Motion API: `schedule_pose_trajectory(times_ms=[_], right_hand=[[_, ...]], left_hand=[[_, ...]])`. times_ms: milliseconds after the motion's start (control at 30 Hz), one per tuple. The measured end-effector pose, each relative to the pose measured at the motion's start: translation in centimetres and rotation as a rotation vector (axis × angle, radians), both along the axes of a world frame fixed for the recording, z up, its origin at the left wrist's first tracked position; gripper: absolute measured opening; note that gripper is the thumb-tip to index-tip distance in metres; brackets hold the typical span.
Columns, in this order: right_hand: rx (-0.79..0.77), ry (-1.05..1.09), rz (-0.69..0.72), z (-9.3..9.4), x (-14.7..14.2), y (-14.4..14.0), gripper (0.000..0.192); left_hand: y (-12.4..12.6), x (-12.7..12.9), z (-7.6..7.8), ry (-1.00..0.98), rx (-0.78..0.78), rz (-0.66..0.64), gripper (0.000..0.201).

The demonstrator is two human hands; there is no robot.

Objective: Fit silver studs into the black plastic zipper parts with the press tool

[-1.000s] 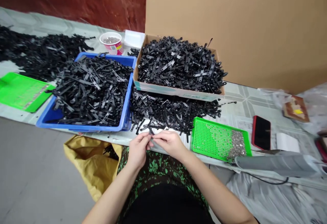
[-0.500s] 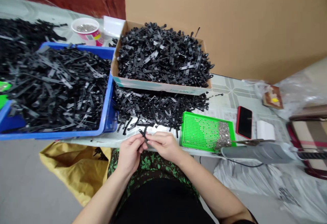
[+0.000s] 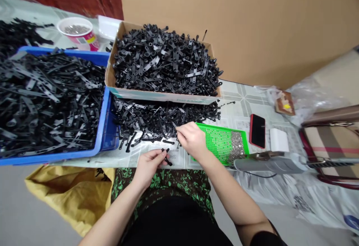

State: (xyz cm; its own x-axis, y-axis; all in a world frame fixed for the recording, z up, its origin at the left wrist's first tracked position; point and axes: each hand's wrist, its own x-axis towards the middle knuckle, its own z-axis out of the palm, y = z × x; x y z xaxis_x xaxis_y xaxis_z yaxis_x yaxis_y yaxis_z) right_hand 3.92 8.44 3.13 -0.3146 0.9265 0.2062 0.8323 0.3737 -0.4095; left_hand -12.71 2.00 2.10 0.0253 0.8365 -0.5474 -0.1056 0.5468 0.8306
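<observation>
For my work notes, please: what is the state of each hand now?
Left hand: closed, pinching black parts.
Right hand: at the loose black pile; whether it holds a piece cannot be told.

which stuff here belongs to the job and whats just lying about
Likely part of the job:
black pieces in the left hand
loose black pile at the right hand
heaped blue bin and cardboard box
green tray of small metallic bits

Probably just lying about:
red-edged phone
checked bag
clear plastic
</observation>
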Motion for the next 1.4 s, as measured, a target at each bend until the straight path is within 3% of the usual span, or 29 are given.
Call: schedule_pose_trajectory(times_ms=[67,133,200,400,467,567,633,767,1100,1300,1400], right_hand=[[-0.012,0.18,0.156,0.7,0.1,-0.3,0.021],[-0.15,0.318,0.332,1.4,0.1,-0.7,0.02],[-0.316,0.423,0.423,1.8,0.0,-0.9,0.019],[-0.631,0.738,0.335,2.6,-0.3,-0.8,0.013],[-0.555,0.696,0.339,3.6,-0.1,-0.6,0.014],[-0.282,0.535,0.263,5.3,0.3,-0.5,0.016],[-0.243,0.474,0.279,6.1,0.4,-0.5,0.016],[-0.368,0.426,0.403,6.4,0.3,-0.8,0.013],[-0.413,0.418,0.339,6.8,0.2,-0.4,0.015],[-0.617,0.571,0.317,6.0,0.3,-0.5,0.008],[-0.683,0.538,0.349,6.3,0.8,-0.4,0.007]], left_hand=[[0.3,-0.3,0.6,0.049,0.102,-0.065,0.025],[0.7,-0.7,1.2,0.09,0.17,-0.117,0.023],[1.1,-1.1,1.6,0.114,0.187,-0.155,0.021],[1.4,-1.7,1.5,0.08,0.19,-0.174,0.016],[1.4,-1.7,1.5,0.061,0.175,-0.166,0.017],[1.2,-1.5,2.0,0.08,0.171,-0.138,0.014],[1.2,-1.3,2.5,0.081,0.172,-0.13,0.014],[1.2,-0.9,3.2,0.062,0.141,-0.167,0.014],[1.0,-1.1,3.0,0.049,0.189,-0.118,0.012],[1.3,-1.3,3.5,0.037,0.204,-0.129,0.012],[1.3,-1.2,3.5,-0.013,0.189,-0.169,0.017]])
